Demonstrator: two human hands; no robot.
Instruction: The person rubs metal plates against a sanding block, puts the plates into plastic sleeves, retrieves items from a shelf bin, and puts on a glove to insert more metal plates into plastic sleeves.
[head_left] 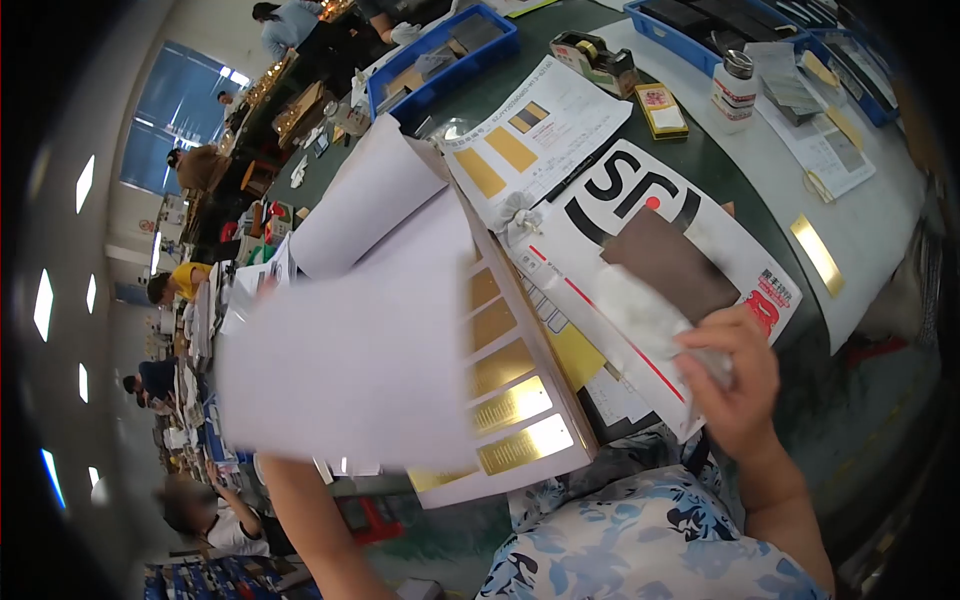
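Note:
A white paper sheet, blurred by motion, is raised over a stack of gold metal plates set in rows on white backing. My left forearm runs up behind this sheet. My left hand is almost wholly hidden there, with a faint bit of finger near the sheet's upper left edge, and it holds the sheet up. Another white sheet curls back at the far end of the stack. At the right, my right hand pinches a white cloth. Beside the cloth, a dark brown flat piece lies on a printed white bag.
A printed sheet with gold samples lies farther back, near a tape dispenser, a yellow box and a white bottle. Blue trays stand behind. A loose gold plate lies right. Other people sit at benches leftward.

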